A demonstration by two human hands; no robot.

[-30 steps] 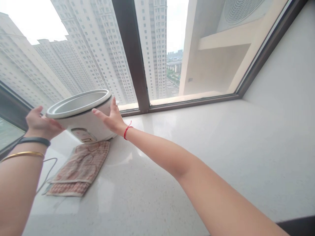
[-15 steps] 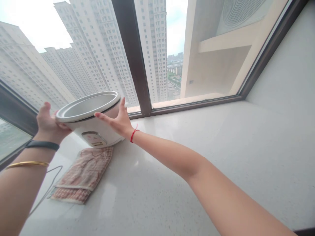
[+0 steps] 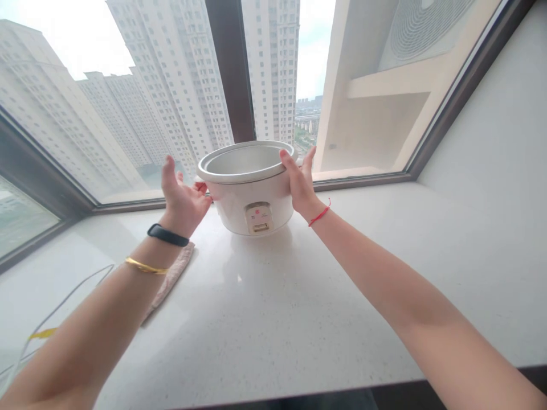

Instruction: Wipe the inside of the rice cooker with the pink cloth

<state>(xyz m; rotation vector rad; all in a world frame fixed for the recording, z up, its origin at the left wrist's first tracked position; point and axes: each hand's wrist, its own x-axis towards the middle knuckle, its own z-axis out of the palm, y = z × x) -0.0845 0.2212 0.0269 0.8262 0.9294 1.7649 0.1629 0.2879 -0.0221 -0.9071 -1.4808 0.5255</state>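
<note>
A white, lidless rice cooker (image 3: 231, 205) stands upright between my hands at the back of the pale sill, its grey interior showing and its front panel facing me. My left hand (image 3: 183, 196) has its fingertips at the cooker's left handle, thumb raised off it. On the other side, my right hand (image 3: 301, 179) grips the right edge, with the thumb by the rim and some fingers hidden behind. Whether the base rests fully on the sill, I cannot tell. Partly covered by my left forearm lies a folded patterned cloth (image 3: 173, 279).
A pale cord (image 3: 70, 293) with a yellow piece (image 3: 43, 333) lies at the left. Behind the cooker are window panes with a dark frame post (image 3: 233, 68). The speckled sill (image 3: 265, 319) ends at a front edge near me, with a wall on the right.
Both hands have carried the rice cooker rightward, from above the cloth to the middle of the sill. The cooker has gone from tilted to level, its panel turned towards me.
</note>
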